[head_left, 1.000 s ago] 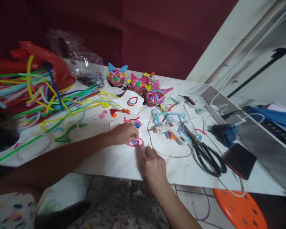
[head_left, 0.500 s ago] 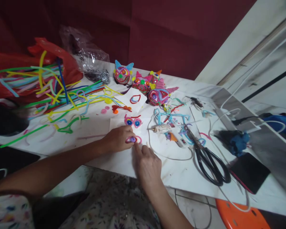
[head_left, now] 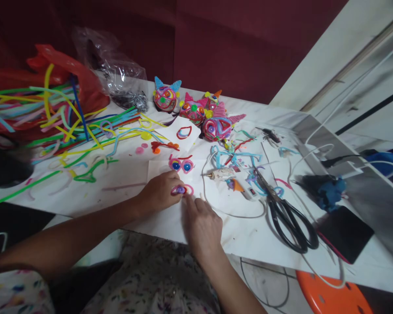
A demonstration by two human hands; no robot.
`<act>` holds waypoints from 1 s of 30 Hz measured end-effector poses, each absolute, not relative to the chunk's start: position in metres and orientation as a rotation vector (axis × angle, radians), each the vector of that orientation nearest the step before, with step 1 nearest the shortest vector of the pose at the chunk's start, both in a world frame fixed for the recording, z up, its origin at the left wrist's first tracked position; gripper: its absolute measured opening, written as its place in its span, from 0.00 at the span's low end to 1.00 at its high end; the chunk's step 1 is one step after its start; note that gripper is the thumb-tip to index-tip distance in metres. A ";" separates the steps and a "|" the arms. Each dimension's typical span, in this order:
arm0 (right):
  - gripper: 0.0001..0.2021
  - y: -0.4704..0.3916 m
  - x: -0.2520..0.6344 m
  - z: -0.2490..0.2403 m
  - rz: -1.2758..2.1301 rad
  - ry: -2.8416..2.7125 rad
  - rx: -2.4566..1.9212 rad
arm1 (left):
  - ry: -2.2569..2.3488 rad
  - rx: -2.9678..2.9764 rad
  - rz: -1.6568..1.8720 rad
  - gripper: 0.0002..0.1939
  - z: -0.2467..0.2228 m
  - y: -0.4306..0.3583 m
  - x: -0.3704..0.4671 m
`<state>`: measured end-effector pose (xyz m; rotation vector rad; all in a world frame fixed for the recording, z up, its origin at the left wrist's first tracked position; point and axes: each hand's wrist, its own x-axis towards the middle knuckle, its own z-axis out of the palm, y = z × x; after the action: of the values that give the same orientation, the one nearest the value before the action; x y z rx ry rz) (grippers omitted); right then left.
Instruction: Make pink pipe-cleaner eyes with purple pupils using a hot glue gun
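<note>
A small pink pipe-cleaner loop (head_left: 190, 190) with a purple coil and a bit of red in it lies on white paper near the table's front. My left hand (head_left: 160, 189) reaches over from the left, its fingertips closed on the loop's left side. From below, my right hand (head_left: 205, 222) presses a pointed index finger against the loop's lower edge; its other fingers are curled and the thumb is mostly hidden. Just beyond them lies a pink glasses-shaped pipe-cleaner piece (head_left: 180, 165) with two blue discs. Farther back, a red and blue teardrop outline (head_left: 184, 132) rests on paper.
Loose pipe cleaners (head_left: 85, 139) spread from a red bag (head_left: 88, 87) at left. Several decorated animal heads (head_left: 192, 111) stand behind. At right lie a glue gun (head_left: 224, 174) with its cord, black-handled scissors (head_left: 290, 222) and a black box (head_left: 345, 233). An orange stool (head_left: 330, 294) stands below.
My view has shifted slightly, so the items on the left and at the back appear moved a little. Both hands keep nearly the same position at the pink loop.
</note>
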<state>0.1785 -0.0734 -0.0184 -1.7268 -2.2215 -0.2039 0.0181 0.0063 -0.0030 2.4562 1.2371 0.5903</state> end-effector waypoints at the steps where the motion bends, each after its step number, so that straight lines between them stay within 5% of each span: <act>1: 0.13 -0.073 0.178 -0.019 -0.208 -2.219 -1.732 | 1.237 2.448 0.596 0.06 -0.003 0.006 0.018; 30: 0.15 -0.072 0.184 -0.020 -0.032 -2.088 -1.653 | 1.318 2.387 0.704 0.05 -0.008 0.001 0.023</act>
<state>0.1840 -0.0723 -0.0202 -1.6530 -2.0879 -0.0321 0.0226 0.0007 -0.0082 2.3867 1.3175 0.7036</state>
